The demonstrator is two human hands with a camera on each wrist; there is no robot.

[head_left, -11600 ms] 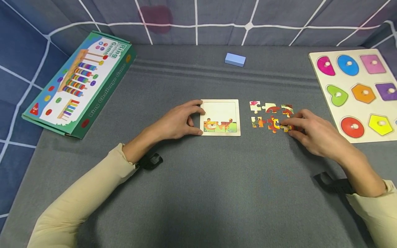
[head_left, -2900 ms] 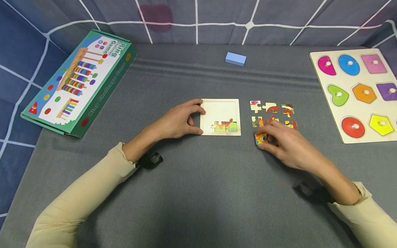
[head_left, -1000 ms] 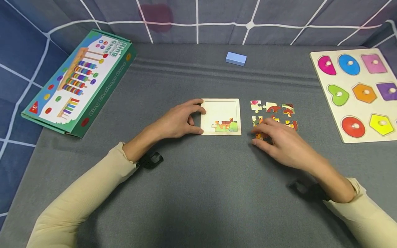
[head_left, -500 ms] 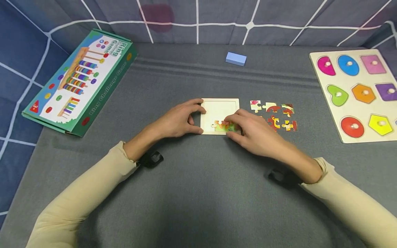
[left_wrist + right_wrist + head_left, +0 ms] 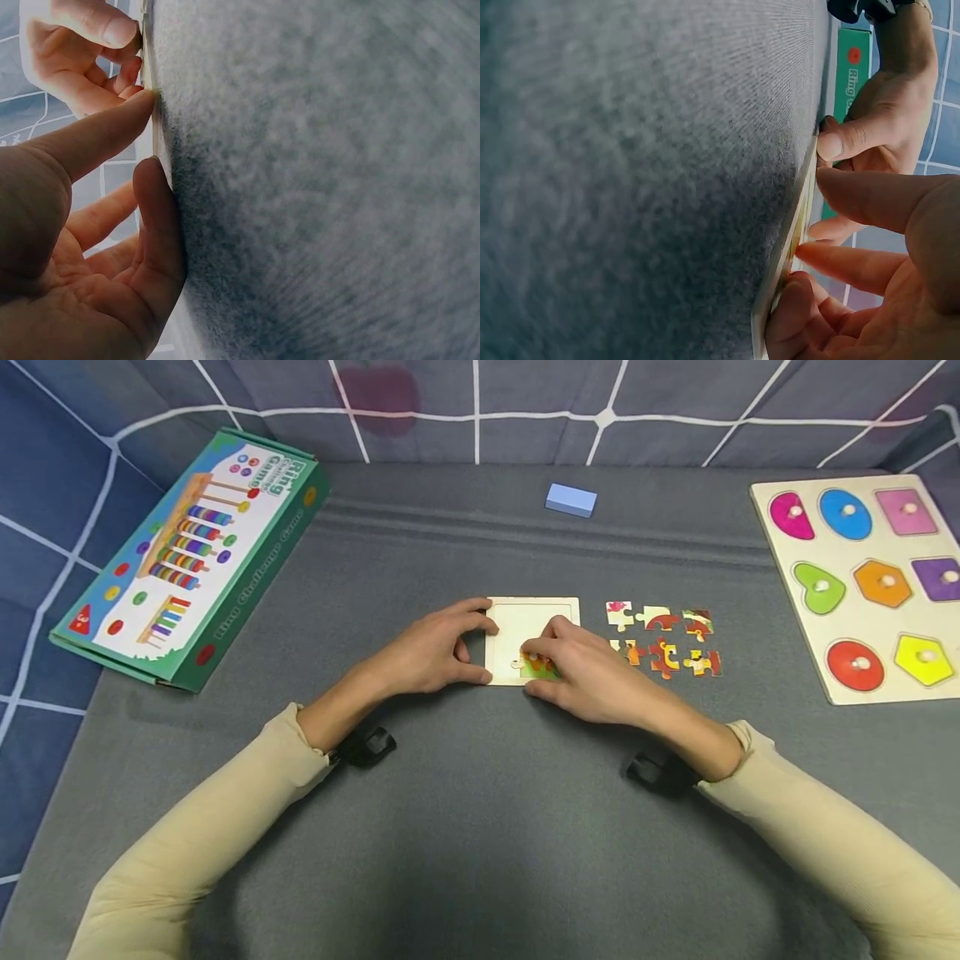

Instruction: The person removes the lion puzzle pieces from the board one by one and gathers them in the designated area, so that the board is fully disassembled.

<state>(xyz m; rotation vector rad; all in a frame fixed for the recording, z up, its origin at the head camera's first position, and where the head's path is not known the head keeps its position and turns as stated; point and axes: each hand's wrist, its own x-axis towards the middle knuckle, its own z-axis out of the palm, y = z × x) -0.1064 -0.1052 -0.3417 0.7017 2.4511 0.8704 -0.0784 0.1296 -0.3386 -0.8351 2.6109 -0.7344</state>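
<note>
My left hand [image 5: 429, 652] holds the left side of a small wooden puzzle tray [image 5: 513, 614], thumb at the near corner and index finger at the far one. Low in the tray lie jigsaw pieces [image 5: 537, 670] printed green and orange, partly hidden by my right hand [image 5: 588, 672]. That hand reaches over the tray from the right. Its thumb is at the near edge and its index fingertip is on the pieces, with a gap showing between them in the right wrist view. Several loose jigsaw pieces [image 5: 663, 657] sit in two rows right of the tray.
A green Ring Challenge Game box [image 5: 195, 560] lies at the left. A blue block [image 5: 571, 500] is at the back. On the right lies a shape board [image 5: 840, 610] with colourful knobbed shapes. A grey cloth [image 5: 450, 827] covers the table.
A lion-face piece has left the tray. My right hand set it near the loose pieces, then moved left over the tray; it covers that spot now. My left hand has stayed put.
</note>
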